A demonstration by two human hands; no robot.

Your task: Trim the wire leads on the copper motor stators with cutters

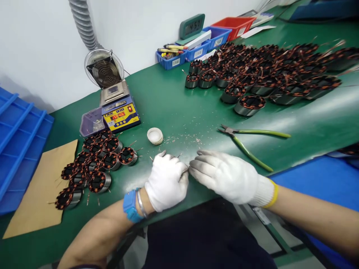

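My left hand point(168, 181), in a white glove, is curled closed above the table's near edge. Thin wire ends poke out past its knuckles; whatever it grips is covered by the glove. My right hand point(228, 175), gloved too, has its fingers pressed together, tips touching the left hand near its thumb. What lies between those tips is hidden, as is the right thumb. Green-handled cutting pliers point(231, 131) lie with handles spread, just beyond the right hand. A small white round dish point(155, 136) sits beyond the left hand, with tiny wire clippings point(193, 140) scattered beside it.
Copper-wound motor stators point(99, 182) cluster at left near brown cardboard point(36, 190). Many more stators point(249, 105) fill the right rear. A yellow-blue solder pot unit point(120, 114) stands under a grey duct point(82, 24). Blue bins point(171, 62), a red bin point(234, 27) and a clock point(192, 26) line the wall.
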